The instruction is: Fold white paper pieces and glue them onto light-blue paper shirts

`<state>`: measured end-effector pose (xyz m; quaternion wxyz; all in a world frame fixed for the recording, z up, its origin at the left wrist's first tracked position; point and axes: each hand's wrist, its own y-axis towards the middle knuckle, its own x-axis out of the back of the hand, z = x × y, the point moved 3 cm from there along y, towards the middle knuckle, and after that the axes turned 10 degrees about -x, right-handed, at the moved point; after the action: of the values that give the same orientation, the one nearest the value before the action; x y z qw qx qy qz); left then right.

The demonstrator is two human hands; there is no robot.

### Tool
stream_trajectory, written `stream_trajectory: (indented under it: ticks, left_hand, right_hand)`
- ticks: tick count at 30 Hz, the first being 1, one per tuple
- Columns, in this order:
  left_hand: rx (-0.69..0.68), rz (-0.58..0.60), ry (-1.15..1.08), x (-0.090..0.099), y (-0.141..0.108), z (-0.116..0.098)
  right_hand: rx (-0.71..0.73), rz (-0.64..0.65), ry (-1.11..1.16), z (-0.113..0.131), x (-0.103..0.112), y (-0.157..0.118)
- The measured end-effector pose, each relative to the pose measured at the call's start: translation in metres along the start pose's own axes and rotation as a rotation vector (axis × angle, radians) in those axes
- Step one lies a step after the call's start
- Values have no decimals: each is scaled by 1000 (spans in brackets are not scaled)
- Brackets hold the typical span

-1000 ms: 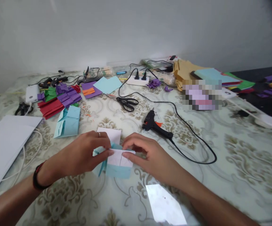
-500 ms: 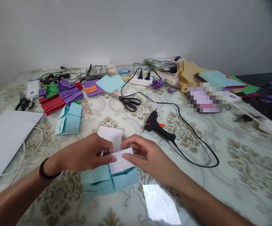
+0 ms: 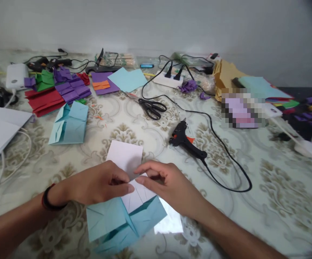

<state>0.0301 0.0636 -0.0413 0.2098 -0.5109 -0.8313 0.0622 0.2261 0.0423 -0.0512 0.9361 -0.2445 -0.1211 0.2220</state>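
Note:
A light-blue folded paper (image 3: 110,219) with a white underside is held low in front of me, tilted off the table. My left hand (image 3: 96,183) pinches its turned-up white flap (image 3: 136,198) between thumb and curled fingers. From the other side my right hand (image 3: 169,181) grips the top edge of that flap, thumb in front and fingers behind. Just beyond the hands lies a white paper piece (image 3: 125,154); whether it joins the folded paper is hidden. A second light-blue folded paper (image 3: 72,126) rests on the table at left.
A black glue gun (image 3: 188,140) with its cord lies right of the hands, and black scissors (image 3: 153,108) behind. Red folded paper (image 3: 44,100) and purple folded paper (image 3: 73,90) sit back left. A white power strip (image 3: 168,80) stands near the wall; white sheets (image 3: 2,126) lie at left.
The view has shifted, so the table things sit differently in it. The folded paper is tipped more towards me, with more of its blue side showing. Both hands stay at the white flap.

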Motion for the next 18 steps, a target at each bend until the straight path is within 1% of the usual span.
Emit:
stream_trajectory:
  ticks: [5,9,14,18]
  left_hand:
    - [6,-26,-19,1,1,6]
    - [-30,-29,25,3,3,7]
    - [-7,-14,75,2,4,9]
    - [13,-17,68,0,3,11]
  right_hand:
    - [-51,80,-12,-3,5,0]
    - [-59,37,-69,-7,7,1]
    - [-59,26,-69,-10,4,1]
    - [-46,16,-67,-9,4,1]
